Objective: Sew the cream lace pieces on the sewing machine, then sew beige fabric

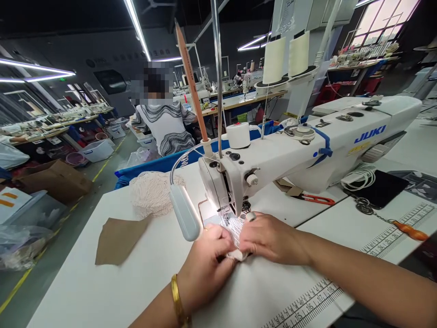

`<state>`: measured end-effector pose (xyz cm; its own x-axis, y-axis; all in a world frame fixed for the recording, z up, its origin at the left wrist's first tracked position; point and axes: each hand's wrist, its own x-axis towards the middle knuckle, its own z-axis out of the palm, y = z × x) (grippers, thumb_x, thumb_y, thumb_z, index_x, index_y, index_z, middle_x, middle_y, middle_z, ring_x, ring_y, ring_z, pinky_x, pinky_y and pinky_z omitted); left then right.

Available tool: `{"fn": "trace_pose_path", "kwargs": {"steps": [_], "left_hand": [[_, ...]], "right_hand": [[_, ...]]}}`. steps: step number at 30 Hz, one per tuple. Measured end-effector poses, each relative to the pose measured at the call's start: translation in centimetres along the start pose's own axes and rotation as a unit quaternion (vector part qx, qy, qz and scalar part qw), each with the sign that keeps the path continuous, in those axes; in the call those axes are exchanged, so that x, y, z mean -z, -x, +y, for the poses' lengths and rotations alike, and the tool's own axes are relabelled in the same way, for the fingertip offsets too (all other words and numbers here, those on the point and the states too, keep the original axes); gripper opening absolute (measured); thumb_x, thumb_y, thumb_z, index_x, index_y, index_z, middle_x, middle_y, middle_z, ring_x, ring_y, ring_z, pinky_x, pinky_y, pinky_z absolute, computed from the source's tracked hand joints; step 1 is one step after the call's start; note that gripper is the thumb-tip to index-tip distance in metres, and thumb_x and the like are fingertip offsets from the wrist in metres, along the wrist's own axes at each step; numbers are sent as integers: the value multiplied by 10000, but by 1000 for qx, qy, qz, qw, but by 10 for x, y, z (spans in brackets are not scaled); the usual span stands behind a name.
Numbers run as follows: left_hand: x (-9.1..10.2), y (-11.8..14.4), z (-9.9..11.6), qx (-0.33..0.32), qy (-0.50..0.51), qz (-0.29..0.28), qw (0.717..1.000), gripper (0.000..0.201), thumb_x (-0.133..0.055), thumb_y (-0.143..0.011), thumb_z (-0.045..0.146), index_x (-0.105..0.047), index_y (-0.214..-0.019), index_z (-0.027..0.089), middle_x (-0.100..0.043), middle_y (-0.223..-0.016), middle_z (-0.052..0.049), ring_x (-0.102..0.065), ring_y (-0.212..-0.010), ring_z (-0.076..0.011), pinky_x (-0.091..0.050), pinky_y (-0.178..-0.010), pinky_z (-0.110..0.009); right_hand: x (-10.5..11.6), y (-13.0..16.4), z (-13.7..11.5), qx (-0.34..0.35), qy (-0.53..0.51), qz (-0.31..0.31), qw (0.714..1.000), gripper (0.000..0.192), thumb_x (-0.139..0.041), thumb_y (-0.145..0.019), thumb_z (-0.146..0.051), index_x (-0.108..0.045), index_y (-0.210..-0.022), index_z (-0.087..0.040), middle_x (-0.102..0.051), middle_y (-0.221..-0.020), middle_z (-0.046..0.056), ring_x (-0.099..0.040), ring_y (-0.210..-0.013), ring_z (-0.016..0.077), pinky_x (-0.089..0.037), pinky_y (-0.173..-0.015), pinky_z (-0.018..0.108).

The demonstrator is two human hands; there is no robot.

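A piece of white lace fabric (235, 231) lies under the needle area of a white sewing machine (273, 152). My left hand (210, 259) pinches the near left edge of the lace, thumb and fingers closed on it. From the right, my right hand (269, 239) grips the same lace, its fingers bent close beside the presser foot (226, 219). Part of the lace is hidden beneath both hands. A lit grey lamp (185, 213) hangs just left of the needle.
A heap of cream lace (150, 193) and a brown cardboard piece (121, 241) lie left on the table. Red-handled thread snips (316, 199), a black phone-like slab (378, 189) and an orange key fob (409, 230) lie right. Ahead sits another person (165, 125).
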<state>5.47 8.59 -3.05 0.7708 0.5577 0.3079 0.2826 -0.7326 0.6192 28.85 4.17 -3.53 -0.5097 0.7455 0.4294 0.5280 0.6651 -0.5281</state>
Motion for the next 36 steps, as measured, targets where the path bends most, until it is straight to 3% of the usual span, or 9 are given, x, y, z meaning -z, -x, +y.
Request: {"fn": "trace_pose_path", "kwargs": {"steps": [3,9,15,18,24,28,30,33,36], "left_hand": [[-3,12,5,-81,-92,16,992,235,-571,-955,90,-763,-974,224,-734,-967,-39,-629,-851,-211,-514,-771,-361],[-4,14,10,-111,-157,30,981,261,-513,-1008,93,-741,-1040,215,-760,-970,-42,-643,-799,-219,-536,-731,-381],[-8,8,4,-100,-170,51,979,245,-525,-1007,89,-734,-1022,216,-762,-965,-41,-643,-794,-217,-520,-726,-366],[-8,6,0,-92,-170,63,979,276,-520,-1002,77,-741,-1070,229,-761,-967,-33,-627,-790,-212,-511,-714,-345],[-5,-3,-10,-71,-162,55,983,253,-524,-963,63,-723,-975,220,-756,-999,-37,-635,-845,-209,-532,-757,-323],[-3,-8,-14,-5,-124,36,992,221,-553,-939,102,-733,-936,230,-740,-989,-32,-657,-895,-213,-546,-818,-336],[0,-11,-14,42,-84,27,995,224,-552,-971,166,-732,-853,229,-728,-949,-29,-663,-911,-212,-553,-829,-334],[4,-16,-14,98,-6,11,995,331,-523,-1038,286,-739,-795,222,-728,-913,-28,-683,-909,-204,-568,-837,-329],[9,-21,-15,119,40,3,992,431,-501,-1071,376,-710,-734,208,-732,-874,-25,-694,-840,-188,-580,-797,-319]], "right_hand": [[2,7,3,76,85,-40,993,436,-379,-1168,-388,-560,-818,-201,-618,-766,-10,-500,-749,169,-337,-740,322],[6,7,0,77,124,-33,989,462,-327,-1185,-371,-547,-817,-200,-594,-740,-31,-482,-723,156,-326,-746,320],[3,4,3,59,153,-2,987,501,-287,-1192,-358,-564,-808,-195,-601,-724,-27,-432,-675,162,-342,-762,326],[-2,4,9,56,167,5,984,481,-297,-1187,-343,-590,-836,-192,-641,-753,-5,-457,-706,181,-354,-779,337],[-3,2,18,10,160,-7,987,489,-301,-1178,-322,-616,-827,-191,-649,-788,27,-525,-768,203,-365,-784,356],[-4,3,14,-5,117,-6,993,428,-492,-1112,-559,-682,-1080,-176,-717,-939,60,-582,-872,240,-414,-836,376],[-8,3,9,7,121,5,993,510,-615,-1033,-620,-652,-1228,-150,-734,-1042,94,-597,-946,273,-435,-882,401],[-18,-1,2,-11,167,46,985,232,-504,-1087,-314,-659,-1125,-145,-723,-969,102,-591,-891,272,-443,-839,397],[-22,-8,0,-43,170,85,981,281,-381,-1033,-95,-644,-985,-179,-706,-901,86,-589,-842,248,-451,-805,362]]}}
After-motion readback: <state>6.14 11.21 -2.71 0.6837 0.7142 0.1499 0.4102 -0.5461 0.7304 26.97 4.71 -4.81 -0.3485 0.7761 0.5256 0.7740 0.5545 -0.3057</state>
